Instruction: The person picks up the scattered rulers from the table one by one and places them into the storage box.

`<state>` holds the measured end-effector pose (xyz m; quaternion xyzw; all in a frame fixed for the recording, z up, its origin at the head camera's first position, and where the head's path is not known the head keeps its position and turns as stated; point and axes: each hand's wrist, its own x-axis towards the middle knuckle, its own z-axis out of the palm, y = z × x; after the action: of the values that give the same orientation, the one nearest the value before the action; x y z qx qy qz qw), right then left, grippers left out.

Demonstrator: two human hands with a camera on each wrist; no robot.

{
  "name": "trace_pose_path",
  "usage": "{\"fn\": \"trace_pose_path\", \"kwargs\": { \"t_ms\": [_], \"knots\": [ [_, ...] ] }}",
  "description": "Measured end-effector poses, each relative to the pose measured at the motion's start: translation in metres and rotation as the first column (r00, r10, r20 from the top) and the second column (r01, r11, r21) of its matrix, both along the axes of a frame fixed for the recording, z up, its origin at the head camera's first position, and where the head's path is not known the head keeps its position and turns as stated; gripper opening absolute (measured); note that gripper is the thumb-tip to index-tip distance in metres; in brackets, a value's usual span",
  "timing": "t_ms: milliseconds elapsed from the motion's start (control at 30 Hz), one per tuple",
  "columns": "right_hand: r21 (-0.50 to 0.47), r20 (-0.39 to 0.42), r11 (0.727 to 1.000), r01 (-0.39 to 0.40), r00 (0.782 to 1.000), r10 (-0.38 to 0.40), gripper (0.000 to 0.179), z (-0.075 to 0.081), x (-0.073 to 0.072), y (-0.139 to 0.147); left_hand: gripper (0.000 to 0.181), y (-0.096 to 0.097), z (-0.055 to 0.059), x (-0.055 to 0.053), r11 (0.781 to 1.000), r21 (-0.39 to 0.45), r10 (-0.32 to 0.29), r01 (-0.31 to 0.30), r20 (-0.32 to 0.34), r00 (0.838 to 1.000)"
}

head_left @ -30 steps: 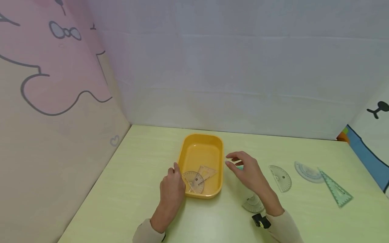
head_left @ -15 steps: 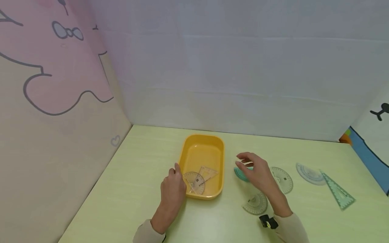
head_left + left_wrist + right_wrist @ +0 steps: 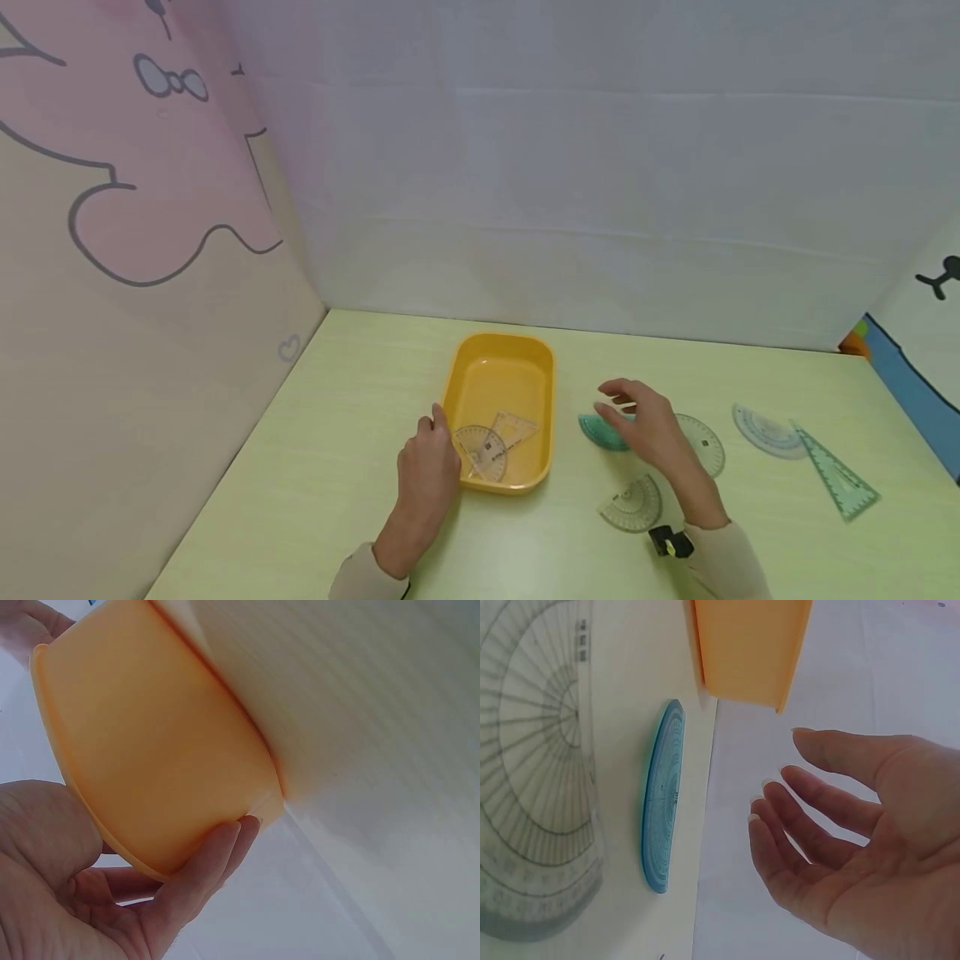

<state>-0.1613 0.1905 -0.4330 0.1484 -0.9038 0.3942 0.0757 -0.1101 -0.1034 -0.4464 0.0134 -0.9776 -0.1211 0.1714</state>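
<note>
A yellow plastic tray [image 3: 498, 379] stands on the table, holding a clear protractor [image 3: 487, 450] and a clear set square [image 3: 513, 427] at its near end. My left hand [image 3: 427, 467] grips the tray's near left side, with fingers [image 3: 202, 862] against the outer wall in the left wrist view. To the right of the tray, my right hand [image 3: 641, 421] hovers with loosely bent fingers and nothing between them. Just under it lies a green protractor [image 3: 600, 433], partly covered by the hand in the head view; it looks blue-green [image 3: 662, 799] in the right wrist view.
A clear protractor [image 3: 632, 503] lies nearer the front edge. Another clear protractor [image 3: 701, 446] is partly behind my right hand. Further right are a bluish protractor [image 3: 768, 433] and a green set square [image 3: 836, 475]. Walls enclose the table [image 3: 360, 400] at the back and sides.
My right hand has moved right, away from the tray's edge, uncovering more of the green protractor and the near clear one. My left hand keeps its hold on the tray.
</note>
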Motion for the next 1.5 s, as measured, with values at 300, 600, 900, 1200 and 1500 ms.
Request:
{"fn": "trace_pose_path", "kwargs": {
  "t_ms": [300, 600, 900, 1200, 1500],
  "knots": [
    [0.057, 0.102, 0.998, -0.025, 0.995, 0.019, 0.033, -0.004, -0.001, 0.01, 0.042, 0.0, -0.001, 0.0, 1.0, 0.011, -0.003, 0.002, 0.002, 1.0],
    [0.14, 0.196, 0.989, -0.054, 0.98, 0.026, 0.041, -0.008, -0.004, 0.015, 0.042, -0.001, -0.003, 0.001, 1.0, -0.001, -0.01, 0.009, -0.028, 1.0],
    [0.167, 0.214, 0.979, -0.113, 0.974, 0.076, 0.044, -0.012, -0.003, 0.018, 0.042, 0.0, -0.001, 0.001, 1.0, -0.007, -0.01, 0.01, -0.034, 0.999],
    [0.218, 0.235, 0.968, -0.125, 0.969, 0.072, 0.049, -0.014, -0.004, 0.02, 0.042, 0.001, 0.0, 0.0, 1.0, -0.016, -0.005, 0.005, -0.023, 1.0],
    [0.231, 0.249, 0.967, -0.105, 0.968, 0.045, 0.049, -0.014, -0.004, 0.02, 0.042, 0.001, -0.001, 0.0, 1.0, -0.017, -0.006, 0.005, -0.028, 1.0]
  ]
}}
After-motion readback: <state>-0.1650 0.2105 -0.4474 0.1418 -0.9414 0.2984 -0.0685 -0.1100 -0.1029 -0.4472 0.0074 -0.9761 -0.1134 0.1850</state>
